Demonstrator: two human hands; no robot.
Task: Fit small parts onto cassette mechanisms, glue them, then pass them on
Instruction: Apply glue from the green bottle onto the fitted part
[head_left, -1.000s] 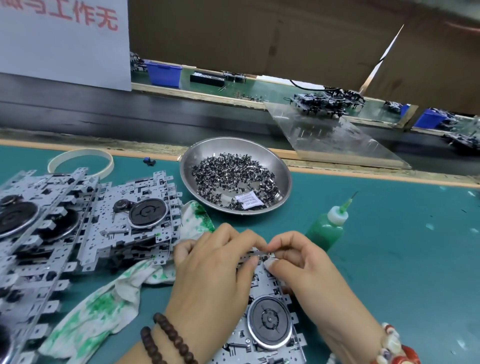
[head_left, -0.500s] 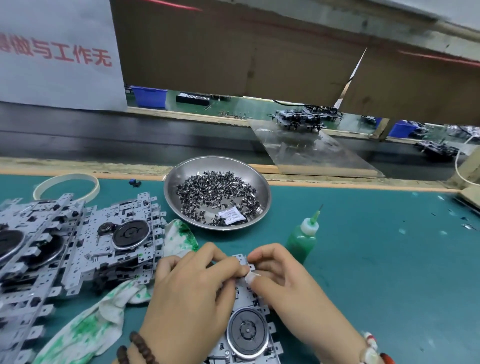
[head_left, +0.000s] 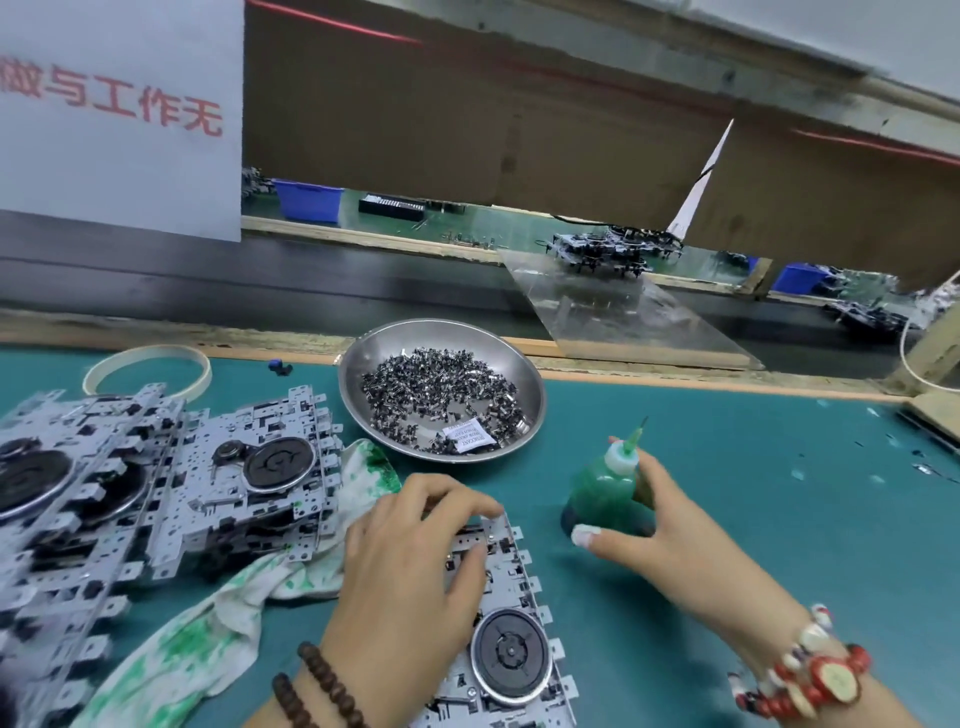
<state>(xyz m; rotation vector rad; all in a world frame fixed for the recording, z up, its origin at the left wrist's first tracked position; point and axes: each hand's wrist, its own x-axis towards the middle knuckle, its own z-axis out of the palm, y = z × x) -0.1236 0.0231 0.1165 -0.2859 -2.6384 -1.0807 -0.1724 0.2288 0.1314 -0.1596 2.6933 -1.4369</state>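
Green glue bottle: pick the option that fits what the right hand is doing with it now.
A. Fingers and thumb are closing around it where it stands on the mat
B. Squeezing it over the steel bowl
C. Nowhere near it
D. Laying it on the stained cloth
A: the right hand has its thumb and fingers curved around the green glue bottle, which stands upright on the mat, beside the steel bowl and not over it.

Green glue bottle (head_left: 605, 496), teal table (head_left: 753, 519)

Factory assy line: conveyor belt (head_left: 260, 280), stacked cassette mechanisms (head_left: 156, 499).
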